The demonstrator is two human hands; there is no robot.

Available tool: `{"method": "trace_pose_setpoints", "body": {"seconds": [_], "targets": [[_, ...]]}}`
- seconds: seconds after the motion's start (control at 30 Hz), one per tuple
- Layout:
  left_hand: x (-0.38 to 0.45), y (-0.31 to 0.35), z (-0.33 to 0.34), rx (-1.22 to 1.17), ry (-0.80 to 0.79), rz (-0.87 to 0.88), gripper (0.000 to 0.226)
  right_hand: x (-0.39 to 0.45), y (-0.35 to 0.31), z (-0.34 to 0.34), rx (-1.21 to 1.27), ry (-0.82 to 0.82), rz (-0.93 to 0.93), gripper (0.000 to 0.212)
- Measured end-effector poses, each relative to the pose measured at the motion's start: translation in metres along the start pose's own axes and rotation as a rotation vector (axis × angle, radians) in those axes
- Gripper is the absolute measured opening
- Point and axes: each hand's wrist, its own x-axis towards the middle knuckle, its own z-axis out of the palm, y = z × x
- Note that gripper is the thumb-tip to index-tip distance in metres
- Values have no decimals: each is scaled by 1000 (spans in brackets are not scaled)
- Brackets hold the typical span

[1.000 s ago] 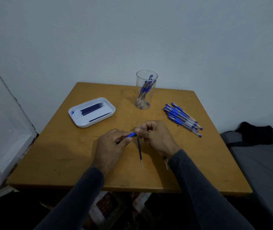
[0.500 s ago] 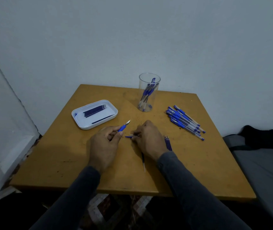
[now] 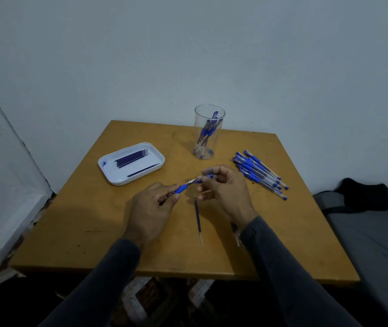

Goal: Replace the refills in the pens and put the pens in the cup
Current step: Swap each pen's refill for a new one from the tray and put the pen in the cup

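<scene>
Pale walls back an orange-brown table point(image 3: 75, 223) at centre frame. Left hand point(image 3: 149, 212) grips a pen point(image 3: 180, 189); right hand point(image 3: 227, 191) pinches its cap point(image 3: 206, 177). Clear cup point(image 3: 208, 132) stands behind, upper centre.

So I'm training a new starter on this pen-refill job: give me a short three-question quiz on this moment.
1. True or false: the clear cup already holds pens.
2. Which hand grips the pen by its blue grip: A left, B right?
3. What lies in the white tray?

Key: 1 true. 2 A. 3 dark refills.
</scene>
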Motion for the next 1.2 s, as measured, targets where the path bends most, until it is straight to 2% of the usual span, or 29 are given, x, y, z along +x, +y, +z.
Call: {"method": "trace_pose_setpoints", "body": {"seconds": [0.2,0.4,0.87,1.03,1.2], "targets": [[2,3,3,-46,-47,25,33,-3,-3,-3,-69,-59,-59,27],[-1,4,3,-66,-83,44,31,-9,0,-2,-46,-75,-10,17],[-4,0,6,-90,-72,56,26,-14,5,6,5,-128,55,15],[-4,0,7,-80,-78,39,25,-16,10,8,1,-112,46,14],[-2,3,9,-79,-113,4,28,-17,5,10,-44,-40,50,25]]}}
